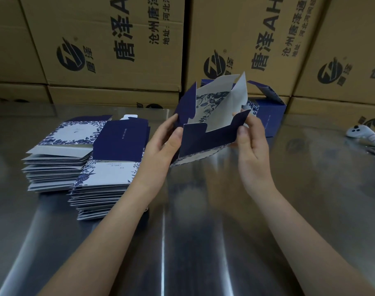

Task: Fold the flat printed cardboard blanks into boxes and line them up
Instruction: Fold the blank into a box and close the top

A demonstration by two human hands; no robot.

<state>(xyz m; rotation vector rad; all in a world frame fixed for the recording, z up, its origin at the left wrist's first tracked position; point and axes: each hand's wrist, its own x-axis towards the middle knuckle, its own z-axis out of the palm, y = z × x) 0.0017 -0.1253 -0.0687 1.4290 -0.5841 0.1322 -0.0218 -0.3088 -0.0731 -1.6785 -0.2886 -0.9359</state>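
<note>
So the far side is a wall of big brown corrugated shipping cartons (pixel 109 43) with black print, and everything sits on a shiny steel table (pixel 203 231). On the near left there are two thick stacks of flat navy-and-white floral cardboard blanks (pixel 92 159), so plenty of folding looks to be left. On the far right, behind the hands, one finished navy blue box (pixel 272 116) stands with its top flap up, which is about all the "line" there is so far. Off at the right edge lies a white handheld controller (pixel 363 135), not part of the job.

The half-opened navy and floral box blank (pixel 210 122) is held up in the air over the table's middle, flaps splayed, bottom not yet closed by the look of it.

The left hand (pixel 163 144) pinches the blank's left edge, thumb in front, fingers behind. The right hand (pixel 252 142) grips the right corner, its thumb pressing on the navy front panel. Both forearms reach in from the near side.
</note>
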